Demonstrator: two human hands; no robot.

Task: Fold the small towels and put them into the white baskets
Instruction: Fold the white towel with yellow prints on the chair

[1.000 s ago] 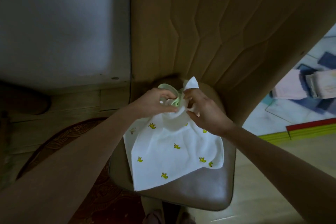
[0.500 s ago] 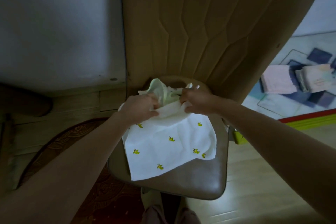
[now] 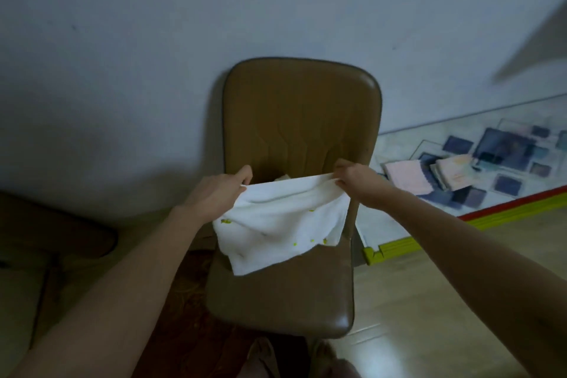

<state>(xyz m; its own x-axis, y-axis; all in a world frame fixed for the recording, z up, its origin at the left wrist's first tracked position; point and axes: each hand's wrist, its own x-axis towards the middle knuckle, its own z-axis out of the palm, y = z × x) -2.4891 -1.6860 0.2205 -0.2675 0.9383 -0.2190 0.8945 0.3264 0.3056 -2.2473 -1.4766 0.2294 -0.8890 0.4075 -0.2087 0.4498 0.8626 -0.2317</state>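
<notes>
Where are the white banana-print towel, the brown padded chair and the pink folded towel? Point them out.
white banana-print towel (image 3: 276, 218), head view, middle of cloth
brown padded chair (image 3: 302, 107), head view, backrest
pink folded towel (image 3: 406, 175), head view, top face

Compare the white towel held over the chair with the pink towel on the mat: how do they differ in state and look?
The white towel is unfolded, stretched between the left hand and right hand above the brown chair; the pink towel lies folded flat on the patterned mat, untouched. The white towel carries small yellow-green prints; the pink towel looks plain. Both are small cloth towels.
</notes>
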